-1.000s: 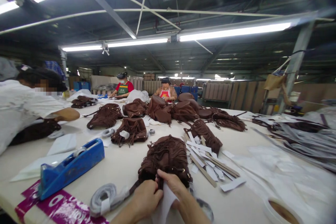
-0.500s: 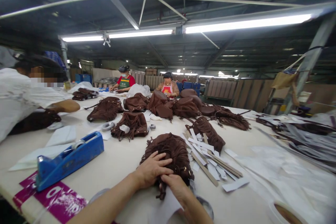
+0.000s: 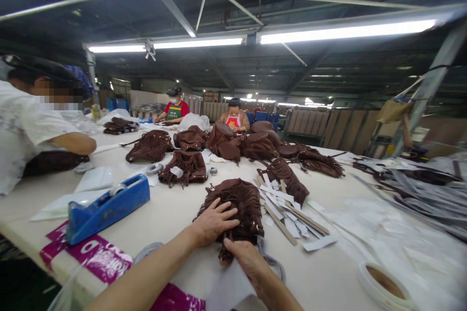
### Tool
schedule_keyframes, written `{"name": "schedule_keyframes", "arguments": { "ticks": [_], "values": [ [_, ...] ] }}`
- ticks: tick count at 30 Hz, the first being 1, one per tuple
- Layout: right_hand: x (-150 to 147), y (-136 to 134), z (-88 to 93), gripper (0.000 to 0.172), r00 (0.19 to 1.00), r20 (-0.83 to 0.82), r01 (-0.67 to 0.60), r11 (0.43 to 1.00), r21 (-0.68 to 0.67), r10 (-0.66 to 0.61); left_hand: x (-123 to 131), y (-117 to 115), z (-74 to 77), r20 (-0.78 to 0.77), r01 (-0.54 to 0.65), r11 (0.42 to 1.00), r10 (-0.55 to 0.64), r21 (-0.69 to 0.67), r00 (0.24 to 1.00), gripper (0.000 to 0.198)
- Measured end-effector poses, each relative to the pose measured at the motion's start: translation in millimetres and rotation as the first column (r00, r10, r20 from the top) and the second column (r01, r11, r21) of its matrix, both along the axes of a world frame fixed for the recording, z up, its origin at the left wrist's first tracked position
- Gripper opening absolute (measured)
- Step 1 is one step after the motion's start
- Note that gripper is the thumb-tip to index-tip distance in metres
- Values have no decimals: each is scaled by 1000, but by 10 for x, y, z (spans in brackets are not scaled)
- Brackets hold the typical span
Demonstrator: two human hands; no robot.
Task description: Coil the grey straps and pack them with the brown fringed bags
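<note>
A brown fringed bag (image 3: 237, 204) lies on the pale table (image 3: 171, 214) right in front of me. My left hand (image 3: 213, 221) rests flat on the bag's near side, fingers spread. My right hand (image 3: 242, 252) sits just below it at the bag's near end, fingers closed in a pinch on the bag's lower edge, over a white sheet (image 3: 228, 286) at the table's front.
A blue tape dispenser (image 3: 107, 209) stands at the left on a magenta sheet (image 3: 87, 252). White and brown strips (image 3: 288, 214) lie right of the bag, a tape roll (image 3: 383, 284) at the near right. More brown fringed bags (image 3: 226, 146) fill the middle. A person in white (image 3: 32, 121) works at the left; two others sit at the far end.
My left hand left the bag's near end and went flat on top of the bag. The right hand kept its pinch. The view shifted slightly right.
</note>
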State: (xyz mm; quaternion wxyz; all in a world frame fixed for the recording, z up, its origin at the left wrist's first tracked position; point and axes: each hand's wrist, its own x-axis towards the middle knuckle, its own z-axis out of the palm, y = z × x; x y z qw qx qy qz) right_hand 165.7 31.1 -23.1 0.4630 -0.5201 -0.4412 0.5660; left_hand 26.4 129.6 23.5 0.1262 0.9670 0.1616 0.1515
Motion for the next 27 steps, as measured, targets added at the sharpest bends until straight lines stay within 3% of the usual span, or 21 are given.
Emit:
{"name": "schedule_keyframes", "arguments": {
  "ticks": [2, 3, 5, 7, 12, 15, 17, 20, 23, 27],
  "values": [
    [15, -40, 35, 40, 999, 37, -16, 1000, -1, 16, -80, -164, 32, 174, -126, 977, 156, -170, 972, 50],
    [14, -62, 46, 39, 998, 59, -18, 1000, -2, 18, -127, -259, 32, 265, -209, 927, 297, -312, 918, 45],
    [-4, -99, 54, 31, 995, 98, -3, 1000, 1, 3, -208, -441, 0, 319, -320, 740, 579, -591, 750, 24],
    [-40, -118, 49, 26, 993, 117, 30, 999, 12, -32, -245, -575, -58, 229, -357, 565, 717, -744, 658, 10],
    [-87, -150, 43, 18, 967, 244, 57, 997, 57, -70, -131, -621, -78, -21, -250, 203, 736, -947, 676, 61],
    [-25, -234, 111, 11, 901, 408, 63, 976, 207, -145, -53, -542, 44, -71, -179, 76, 715, -981, 696, 75],
    [46, -285, 186, 15, 829, 500, 68, 933, 355, -250, -25, -492, 118, -114, -148, -7, 675, -989, 729, 80],
    [155, -250, 278, 29, 770, 553, 21, 878, 478, -320, 10, -463, 136, -137, -125, -64, 642, -990, 755, 65],
    [228, -48, 294, 39, 777, 574, -10, 907, 420, -257, 43, -505, 45, -89, -82, -43, 680, -996, 728, 29],
    [282, 194, 282, 49, 812, 530, 83, 947, 310, -244, 21, -599, -91, -93, -45, -86, 705, -995, 703, 13]
  ]
}}
